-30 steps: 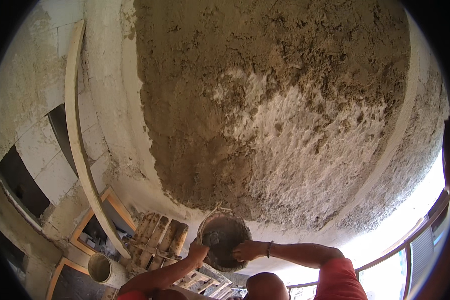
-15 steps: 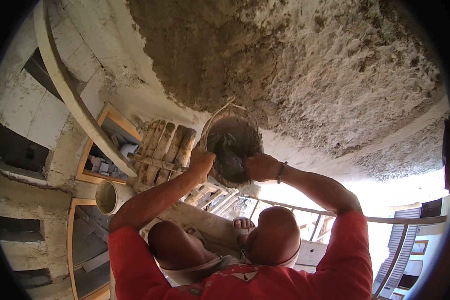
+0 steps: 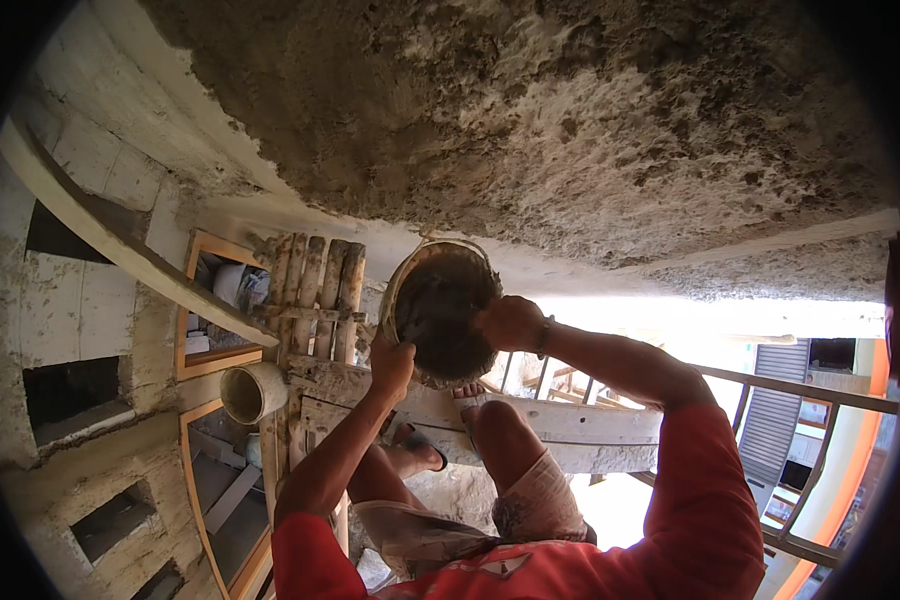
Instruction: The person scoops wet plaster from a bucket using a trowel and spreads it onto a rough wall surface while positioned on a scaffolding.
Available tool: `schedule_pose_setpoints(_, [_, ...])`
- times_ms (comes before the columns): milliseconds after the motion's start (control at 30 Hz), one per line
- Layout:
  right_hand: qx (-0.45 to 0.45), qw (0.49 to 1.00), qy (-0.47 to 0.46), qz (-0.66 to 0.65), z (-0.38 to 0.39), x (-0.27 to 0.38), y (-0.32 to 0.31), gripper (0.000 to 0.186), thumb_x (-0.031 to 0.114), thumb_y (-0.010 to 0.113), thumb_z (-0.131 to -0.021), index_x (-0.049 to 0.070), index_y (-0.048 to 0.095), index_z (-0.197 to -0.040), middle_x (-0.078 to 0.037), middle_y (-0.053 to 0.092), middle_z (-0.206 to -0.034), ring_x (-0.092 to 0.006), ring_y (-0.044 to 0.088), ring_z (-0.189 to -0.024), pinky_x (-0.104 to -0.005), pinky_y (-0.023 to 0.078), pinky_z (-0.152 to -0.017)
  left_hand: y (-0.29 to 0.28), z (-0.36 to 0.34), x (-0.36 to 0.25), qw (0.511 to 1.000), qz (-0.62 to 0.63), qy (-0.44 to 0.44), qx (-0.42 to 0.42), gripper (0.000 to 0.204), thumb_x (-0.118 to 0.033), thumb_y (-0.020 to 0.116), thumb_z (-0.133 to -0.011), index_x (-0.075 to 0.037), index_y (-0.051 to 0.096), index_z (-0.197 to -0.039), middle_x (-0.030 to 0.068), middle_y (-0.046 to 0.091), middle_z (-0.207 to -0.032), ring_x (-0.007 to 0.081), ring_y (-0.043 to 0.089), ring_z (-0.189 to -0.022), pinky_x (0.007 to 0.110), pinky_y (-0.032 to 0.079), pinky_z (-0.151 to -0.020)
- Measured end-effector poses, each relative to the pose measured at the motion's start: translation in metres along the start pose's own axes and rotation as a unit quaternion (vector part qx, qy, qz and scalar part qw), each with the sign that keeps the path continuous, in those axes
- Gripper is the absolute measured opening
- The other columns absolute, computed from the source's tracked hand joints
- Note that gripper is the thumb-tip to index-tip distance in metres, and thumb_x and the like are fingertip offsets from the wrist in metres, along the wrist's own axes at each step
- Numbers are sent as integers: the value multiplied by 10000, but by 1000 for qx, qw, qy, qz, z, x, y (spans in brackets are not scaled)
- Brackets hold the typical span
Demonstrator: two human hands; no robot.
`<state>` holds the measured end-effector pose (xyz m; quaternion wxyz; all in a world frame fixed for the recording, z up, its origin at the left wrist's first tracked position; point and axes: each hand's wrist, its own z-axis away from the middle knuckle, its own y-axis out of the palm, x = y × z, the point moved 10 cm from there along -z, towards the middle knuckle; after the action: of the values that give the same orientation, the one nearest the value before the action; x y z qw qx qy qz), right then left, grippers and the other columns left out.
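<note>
A mortar-crusted bucket (image 3: 420, 260) with dark wet mix inside is in front of me, its handle raised at the top. My left hand (image 3: 394, 362) grips its lower-left rim. My right hand (image 3: 510, 325) is closed at the bucket's right side, fingertips over the inside; whatever it grips is hidden. Beyond the bucket, rough wet plaster (image 3: 390, 120) covers a broad surface with paler patches. My bare knees and sandalled feet show below, on or beside a wooden plank (image 3: 610, 450).
A second bucket (image 3: 245, 395) stands left, near a slatted timber platform (image 3: 320, 295). A long curved batten (image 3: 120, 240) crosses the left wall, which has square openings and wooden frames (image 3: 188, 300). At the right are a metal railing (image 3: 820, 395) and bright open space.
The view has tipped, so the plastered surface has moved up and my legs show. The bucket has risen in the picture and shifted slightly left since half a second ago, both hands still at it.
</note>
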<state>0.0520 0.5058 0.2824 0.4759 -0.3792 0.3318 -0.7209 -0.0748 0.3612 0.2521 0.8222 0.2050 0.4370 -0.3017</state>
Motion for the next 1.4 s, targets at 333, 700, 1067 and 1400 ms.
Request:
schedule_pose_setpoints(333, [51, 994, 64, -77, 98, 39, -93, 335, 114, 576, -828, -17, 587, -1136, -201, 672, -723, -364, 705, -685, -475, 578, -578, 23, 106, -88, 996, 3, -13, -87, 647, 58, 480, -678, 17, 507, -1323, 125, 629, -1105, 221, 609, -965, 295, 479, -828])
schedule_pose_setpoints(700, [3, 953, -287, -94, 148, 103, -151, 227, 237, 623, -861, 96, 644, -1037, -117, 664, -1054, -326, 678, -842, -426, 570, -720, 23, 170, -131, 986, 21, 1, -164, 636, 44, 483, -682, -9, 519, -1314, 103, 628, -1020, 202, 618, -846, 301, 504, -722])
schedule_pose_setpoints(1067, [87, 995, -31, 32, 136, 75, -184, 190, 133, 569, -846, 28, 665, -970, -139, 672, -687, -321, 690, -629, -458, 565, -565, 27, 172, -180, 993, 52, -32, -105, 647, 6, 508, -687, 28, 481, -1333, 200, 661, -1094, 289, 665, -968, 368, 523, -834])
schedule_pose_setpoints(1400, [90, 972, -24, -215, 173, 97, -265, 417, 239, 586, -908, 114, 579, -1306, -166, 657, -1202, -336, 659, -1046, -414, 541, -899, 12, 204, -184, 991, 55, -36, -118, 604, -2, 504, -700, 26, 510, -1304, 164, 671, -1040, 237, 655, -920, 359, 522, -808])
